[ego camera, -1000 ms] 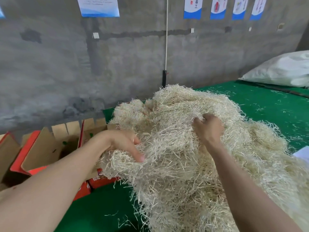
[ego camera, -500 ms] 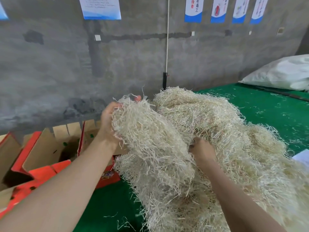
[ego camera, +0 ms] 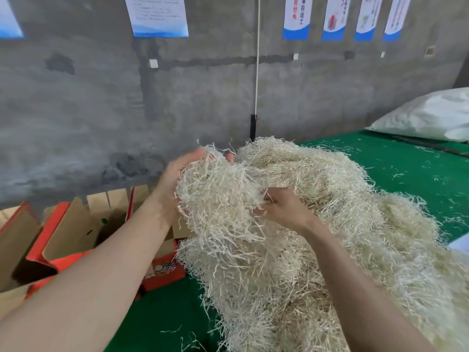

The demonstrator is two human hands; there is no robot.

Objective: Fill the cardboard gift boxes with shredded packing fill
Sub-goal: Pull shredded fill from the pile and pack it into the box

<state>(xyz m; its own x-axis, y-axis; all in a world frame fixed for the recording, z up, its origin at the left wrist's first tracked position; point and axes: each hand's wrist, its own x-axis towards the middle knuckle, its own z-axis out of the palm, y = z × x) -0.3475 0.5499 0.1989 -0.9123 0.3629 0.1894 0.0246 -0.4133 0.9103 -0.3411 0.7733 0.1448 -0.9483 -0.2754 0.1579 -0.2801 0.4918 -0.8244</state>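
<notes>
While the left hand [ego camera: 177, 179] grips a raised clump of shredded fill [ego camera: 220, 199] and the right hand [ego camera: 284, 212] pinches strands just beside it above the pile [ego camera: 355, 237] on the worktop [ego camera: 406, 168], the head view shows the cardboard boxes [ego camera: 76, 232] at left open, seemingly unfilled: filling lies ahead

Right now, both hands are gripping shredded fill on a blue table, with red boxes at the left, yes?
No: the head view shows the table is green, not blue. The left hand and right hand do grip the shredded fill, red boxes at the left.
</notes>
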